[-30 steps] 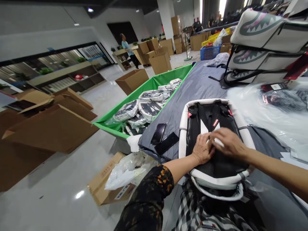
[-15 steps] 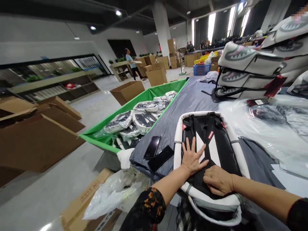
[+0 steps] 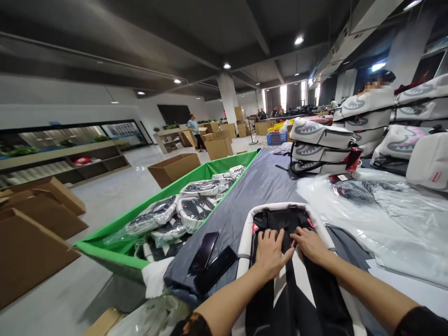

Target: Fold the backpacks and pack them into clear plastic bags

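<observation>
A black-and-white backpack (image 3: pixel 294 312) lies back panel up on the grey-covered table in front of me, its shoulder straps running down the middle. My left hand (image 3: pixel 271 254) rests flat on the upper left part of the panel and strap, fingers stretched out. On the upper right strap lies my right hand (image 3: pixel 311 243), its fingers extended and its thumb beside a small red label (image 3: pixel 293 243). Neither hand is lifting the backpack. The bottom of the bag runs out of view below.
Two dark phones (image 3: pixel 205 252) lie left of the backpack. A green-sided bin (image 3: pixel 105 233) holds several bagged backpacks. Clear plastic bags (image 3: pixel 381 200) cover the table at right, near stacked shark-mouth backpacks (image 3: pixel 322 135). Cardboard boxes (image 3: pixel 31 247) stand on the floor; people are farther back.
Both hands have moved up the backpack toward its top end. My right hand has gone from a closed fist to extended fingers. The view has tilted upward.
</observation>
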### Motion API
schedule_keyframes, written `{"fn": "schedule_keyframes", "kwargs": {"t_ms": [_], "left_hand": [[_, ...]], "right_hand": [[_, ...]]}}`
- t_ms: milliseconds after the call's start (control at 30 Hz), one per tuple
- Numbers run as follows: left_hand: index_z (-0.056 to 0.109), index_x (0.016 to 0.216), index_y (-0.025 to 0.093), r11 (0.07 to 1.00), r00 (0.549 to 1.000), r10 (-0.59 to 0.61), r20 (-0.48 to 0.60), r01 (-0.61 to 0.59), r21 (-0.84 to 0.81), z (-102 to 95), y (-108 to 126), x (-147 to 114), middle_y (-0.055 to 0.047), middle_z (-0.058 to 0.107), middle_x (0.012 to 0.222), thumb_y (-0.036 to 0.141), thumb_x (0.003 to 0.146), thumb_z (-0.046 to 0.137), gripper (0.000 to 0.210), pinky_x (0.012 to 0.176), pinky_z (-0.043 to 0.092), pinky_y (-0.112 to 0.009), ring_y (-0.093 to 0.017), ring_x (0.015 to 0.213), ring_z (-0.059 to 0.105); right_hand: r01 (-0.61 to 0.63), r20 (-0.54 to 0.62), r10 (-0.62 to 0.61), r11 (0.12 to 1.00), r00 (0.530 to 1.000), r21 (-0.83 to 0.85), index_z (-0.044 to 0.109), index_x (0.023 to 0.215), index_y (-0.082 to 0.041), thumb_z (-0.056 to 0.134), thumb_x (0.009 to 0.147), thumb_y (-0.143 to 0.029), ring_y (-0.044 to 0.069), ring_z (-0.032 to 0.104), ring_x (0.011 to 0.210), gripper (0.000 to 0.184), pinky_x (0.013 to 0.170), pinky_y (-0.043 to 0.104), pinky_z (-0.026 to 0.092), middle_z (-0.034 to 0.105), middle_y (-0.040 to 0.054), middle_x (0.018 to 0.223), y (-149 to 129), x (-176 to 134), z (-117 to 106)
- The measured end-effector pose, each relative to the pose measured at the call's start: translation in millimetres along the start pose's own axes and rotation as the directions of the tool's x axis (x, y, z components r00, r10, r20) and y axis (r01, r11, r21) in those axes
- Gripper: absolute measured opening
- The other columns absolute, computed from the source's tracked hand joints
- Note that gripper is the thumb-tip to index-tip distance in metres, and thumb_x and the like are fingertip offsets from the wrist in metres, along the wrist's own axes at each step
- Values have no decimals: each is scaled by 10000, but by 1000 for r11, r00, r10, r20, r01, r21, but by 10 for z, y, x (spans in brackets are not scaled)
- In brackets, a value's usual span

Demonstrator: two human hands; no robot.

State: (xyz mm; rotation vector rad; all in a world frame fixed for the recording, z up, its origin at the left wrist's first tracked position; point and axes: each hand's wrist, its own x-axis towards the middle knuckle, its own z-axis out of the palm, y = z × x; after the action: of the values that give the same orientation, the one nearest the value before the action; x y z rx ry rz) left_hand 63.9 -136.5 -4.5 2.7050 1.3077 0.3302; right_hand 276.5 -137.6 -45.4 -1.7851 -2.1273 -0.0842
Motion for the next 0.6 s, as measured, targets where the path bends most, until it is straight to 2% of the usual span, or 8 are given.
{"fn": "schedule_keyframes", "kwargs": {"t_ms": [67, 167, 233, 300, 367, 467, 533, 600], "left_hand": [[389, 1575, 292, 998, 999, 35, -10, -36, -45, 127, 54, 127, -131, 429, 1608, 668, 973, 427, 710, 1219, 245, -618, -388, 1519, 301], [320, 1590, 375, 989, 998, 33, 44, -26, -147, 338, 58, 148, -71, 251, 1700, 726, 958, 392, 726, 1250, 178, -621, -369, 1584, 106], [291, 1590, 417, 983, 998, 24, 55, -14, -181, 413, 21, 113, -43, 205, 1712, 736, 954, 397, 720, 1263, 151, -614, -351, 1589, 75], [273, 1584, 456, 981, 998, 27, 55, -16, -191, 467, -42, 91, -20, 180, 1713, 743, 938, 434, 725, 1265, 166, -612, -347, 1588, 83], [246, 1583, 480, 980, 998, 53, 28, -47, -191, 563, -133, 101, -17, 180, 1709, 742, 921, 478, 749, 1250, 208, -630, -362, 1581, 115], [207, 1593, 467, 980, 990, 133, -54, -139, -144, 805, -298, 151, -66, 202, 1699, 725, 889, 565, 831, 1191, 296, -676, -421, 1555, 186], [192, 1599, 453, 979, 981, 167, -103, -177, -103, 947, -381, 175, -89, 221, 1692, 707, 877, 606, 870, 1162, 337, -682, -443, 1538, 226], [183, 1601, 449, 978, 979, 170, -115, -182, -100, 1000, -407, 175, -93, 220, 1691, 701, 878, 614, 878, 1159, 336, -688, -444, 1536, 231]], "right_hand": [[-69, 3, 69, 995, 998, 70, 721, 1045, -268, 524, 920, -232, 178, 690, 793, 237, 698, 265, 509, 737, 16, 899, 267, 178, -94], [-267, -50, 275, 955, 960, 133, 689, 1028, -257, 383, 994, -343, 181, 700, 761, 320, 715, 283, 535, 738, 12, 839, 876, 405, -303], [-427, -86, 440, 894, 894, 136, 679, 940, -233, 376, 972, -346, 219, 713, 816, 325, 747, 327, 549, 750, 59, 877, 1312, 497, -411], [-573, -106, 586, 809, 804, 128, 671, 860, -208, 427, 928, -346, 264, 719, 831, 288, 731, 361, 555, 749, 117, 882, 1679, 573, -441], [-680, -128, 691, 723, 711, 125, 675, 843, -187, 474, 907, -395, 308, 718, 836, 296, 699, 392, 558, 740, 166, 885, 1938, 669, -371], [-788, -173, 795, 604, 582, 123, 691, 888, -143, 557, 864, -537, 416, 695, 911, 417, 685, 479, 545, 708, 259, 965, 2142, 847, -116], [-815, -185, 820, 566, 541, 126, 689, 832, -159, 595, 835, -522, 445, 677, 938, 375, 689, 502, 526, 692, 266, 989, 2214, 941, 65], [-807, -174, 816, 574, 551, 141, 644, 690, -200, 572, 846, -425, 402, 683, 883, 282, 680, 476, 511, 693, 216, 908, 2296, 988, 163]]}}
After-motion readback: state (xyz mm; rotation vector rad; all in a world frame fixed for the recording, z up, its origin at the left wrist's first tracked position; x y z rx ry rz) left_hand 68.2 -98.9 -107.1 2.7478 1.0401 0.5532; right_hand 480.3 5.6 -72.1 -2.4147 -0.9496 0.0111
